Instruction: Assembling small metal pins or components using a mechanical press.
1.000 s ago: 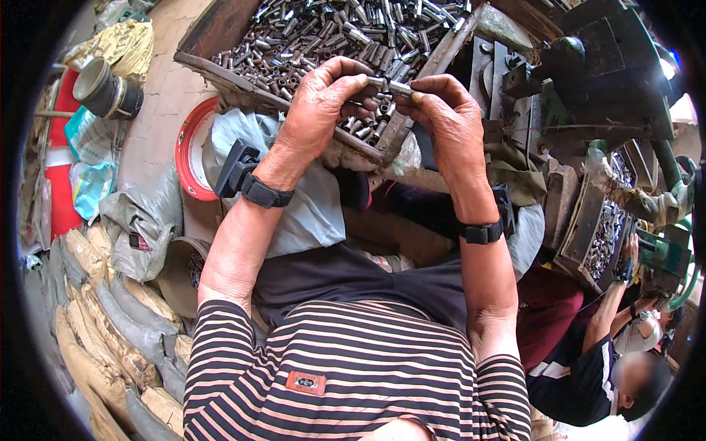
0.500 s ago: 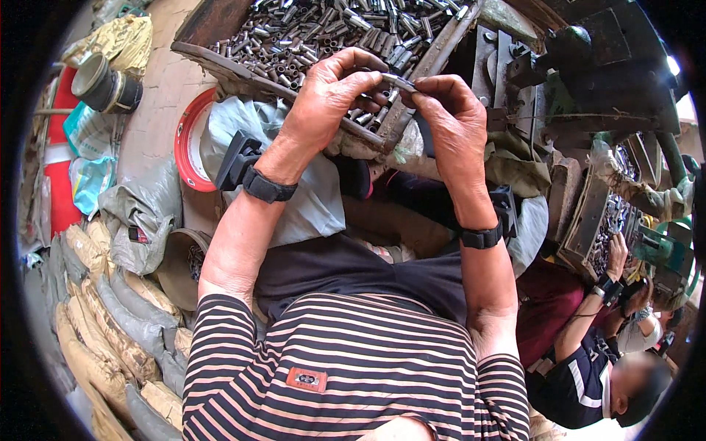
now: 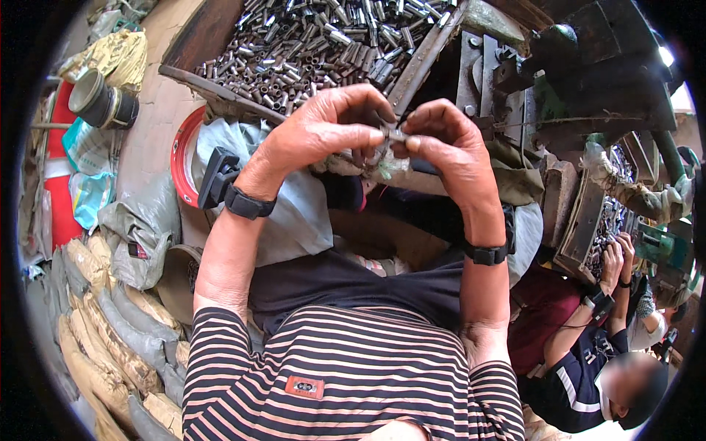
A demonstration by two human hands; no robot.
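Short metal piece (image 3: 396,135) sits between the two sets of fingertips, just off the near corner of the parts tray. Right hand (image 3: 450,151): narrow pinch, thumb against index, on the piece's right end. Left hand (image 3: 323,131): thumb tip right at the other end, index arched above it, rest curled; can't tell if it actually clamps or only steadies, fingers hide it. Fingertip hold probably because the piece is so small; keeps most of it exposed. Bore or markings: can't make out.

Directly beyond the grip: wooden tray (image 3: 220,92) full of loose metal sleeves (image 3: 316,62), lying every which way. Close enough that reach is short, I'd judge.

Right of and beyond the grip: dark metal machine (image 3: 596,73), well apart from the fingers. Farther right and nearer the body: co-worker's hands (image 3: 612,263) at a second tray of small parts.

Nearer the body, left of the grip: light grey cloth (image 3: 290,229) draped by the left knee, likely as a dirt guard. Red-rimmed basin (image 3: 181,165) left of that, stacked sacks (image 3: 110,331) farther out. Black straps on both wrists (image 3: 248,203).
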